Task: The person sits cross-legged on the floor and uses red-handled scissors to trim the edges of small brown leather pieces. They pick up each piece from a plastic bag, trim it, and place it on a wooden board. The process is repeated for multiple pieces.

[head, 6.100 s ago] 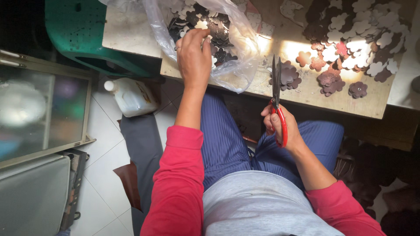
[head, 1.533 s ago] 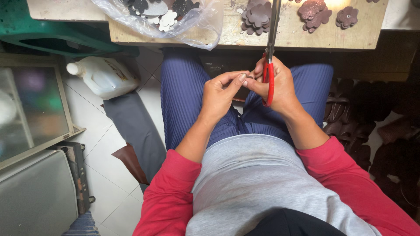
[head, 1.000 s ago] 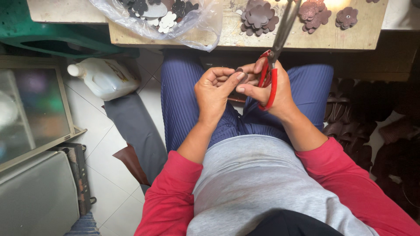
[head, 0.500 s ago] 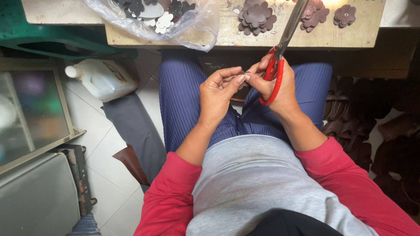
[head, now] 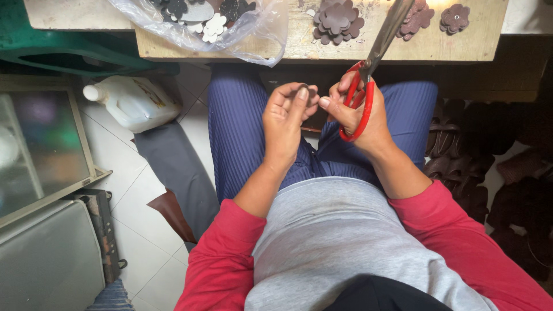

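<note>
Left hand (head: 286,124) pinching piece (head: 303,88), right hand (head: 358,112) gripping scissors (head: 368,75)

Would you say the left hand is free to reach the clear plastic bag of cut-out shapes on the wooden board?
Probably yes: the plastic bag lies open on the wooden board just ahead of the left hand, nothing between them, though its fingers pinch a small dark piece.

You sit in a small craft workshop: a worn wooden bench (head: 322,52) strewn with cut leather flowers (head: 337,20), a plastic bag of cutouts (head: 213,20), leather scraps (head: 501,173) heaped beside you on the tiled floor (head: 144,230).
</note>
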